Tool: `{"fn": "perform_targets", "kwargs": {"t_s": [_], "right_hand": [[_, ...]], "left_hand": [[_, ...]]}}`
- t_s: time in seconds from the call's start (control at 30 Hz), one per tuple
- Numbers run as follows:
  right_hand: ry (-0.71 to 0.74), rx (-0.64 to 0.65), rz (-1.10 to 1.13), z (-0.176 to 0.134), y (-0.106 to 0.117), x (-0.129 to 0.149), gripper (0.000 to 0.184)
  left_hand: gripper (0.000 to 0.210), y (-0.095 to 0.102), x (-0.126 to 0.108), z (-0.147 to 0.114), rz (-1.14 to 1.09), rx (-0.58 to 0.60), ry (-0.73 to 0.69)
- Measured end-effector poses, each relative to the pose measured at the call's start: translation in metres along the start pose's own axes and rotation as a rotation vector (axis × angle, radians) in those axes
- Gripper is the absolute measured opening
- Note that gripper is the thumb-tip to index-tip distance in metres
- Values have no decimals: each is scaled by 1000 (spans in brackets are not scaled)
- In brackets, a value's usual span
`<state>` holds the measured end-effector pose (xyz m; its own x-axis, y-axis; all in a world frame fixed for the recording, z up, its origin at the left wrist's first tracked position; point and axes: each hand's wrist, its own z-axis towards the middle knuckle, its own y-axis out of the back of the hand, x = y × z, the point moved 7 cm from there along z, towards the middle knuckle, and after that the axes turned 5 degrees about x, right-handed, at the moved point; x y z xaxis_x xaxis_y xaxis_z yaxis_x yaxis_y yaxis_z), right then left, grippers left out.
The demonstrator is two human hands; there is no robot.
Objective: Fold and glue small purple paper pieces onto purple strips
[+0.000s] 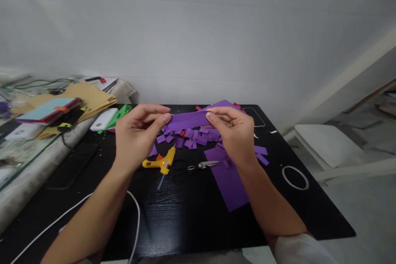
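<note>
Purple paper spans the gap between the fingertips in my one feed, the head view: a narrow purple strip [188,121], held up over the black table [173,231]. I see the left hand [135,135] pinching one end between thumb and fingers, the right hand [238,134] pinching the other the same way. A lengthwise line suggests a fold or second layer; I can't tell which. I'd judge it very light, fairly crisp, easy to crease and not slippery, so I'd grip just the two ends, softly, and keep it barely taut. Just beneath and beyond the fingers lie small purple cut pieces [192,135]; nearer me, between the wrists, sit a yellow glue gun [167,161] and scissors [208,164], with a larger purple sheet [230,187] below the right fingers.
</note>
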<state>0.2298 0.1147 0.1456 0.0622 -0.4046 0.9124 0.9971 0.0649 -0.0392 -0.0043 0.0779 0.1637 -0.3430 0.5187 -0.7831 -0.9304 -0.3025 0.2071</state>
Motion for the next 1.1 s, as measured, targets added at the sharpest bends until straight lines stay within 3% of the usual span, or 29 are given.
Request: {"fn": "perform_targets", "kwargs": {"t_s": [0.33,0.47,0.53,0.67,0.87,1.1], "right_hand": [[-64,99,19,-2,-10,-5,14],[13,204,-55,-4,-17,1,9],[48,289,-96,-7,-24,3,7],[33,332,-107,-11,-30,3,11],[-139,251,76,-9,-30,-7,27],[-94,180,48,-10,-28,-6,21]], "left_hand": [[14,-25,-2,4,58,337,21],[17,-41,1,-3,73,604,70],[15,-46,2,-7,82,678,84],[18,-48,2,-9,73,665,81],[18,-38,3,-2,-33,452,71],[15,-41,-1,-5,-8,456,32]]}}
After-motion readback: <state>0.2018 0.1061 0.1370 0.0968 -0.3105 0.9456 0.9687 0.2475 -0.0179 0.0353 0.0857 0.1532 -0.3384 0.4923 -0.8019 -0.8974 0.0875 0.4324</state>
